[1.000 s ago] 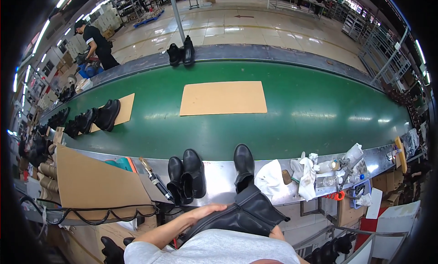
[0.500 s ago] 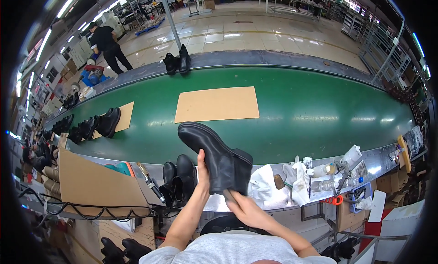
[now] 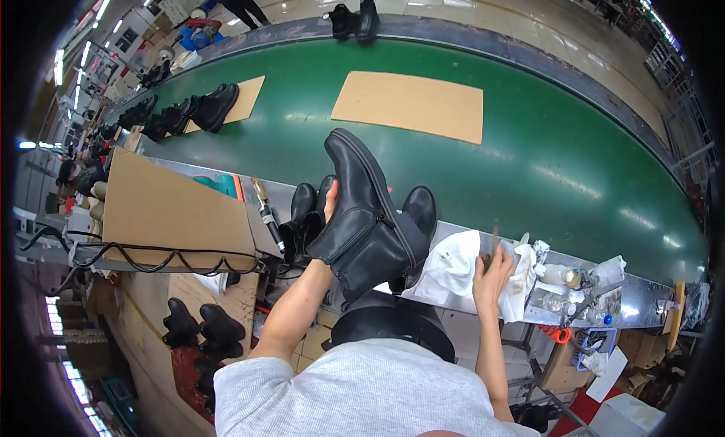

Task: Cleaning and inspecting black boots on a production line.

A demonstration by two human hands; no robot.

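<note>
My left hand (image 3: 331, 201) is wrapped round a black ankle boot (image 3: 361, 210), mostly hidden behind it. The boot is tilted, toe up and away from me, with its side zip toward me. My right hand (image 3: 495, 280) is closed at the bench, by a crumpled white cloth (image 3: 453, 262). A thin, blurred stick shows above its fingers, along with a small brownish piece; their kind cannot be made out. Just right of the held boot, partly covered by it, is another black boot (image 3: 421, 205). A pair of black boots (image 3: 303, 204) stands to the left.
A green belt (image 3: 529, 173) runs beyond the metal bench, bearing a tan cardboard sheet (image 3: 411, 105) and black boots (image 3: 215, 107). Left are a cardboard box (image 3: 170, 210) and a brush-like tool (image 3: 266, 214). Bottles (image 3: 559, 276) stand right; more boots (image 3: 219, 325) sit low left.
My right hand has left the boot's opening and moved right to the cloth. The held boot has turned, bringing its zip into view. My view has tipped downward and turned.
</note>
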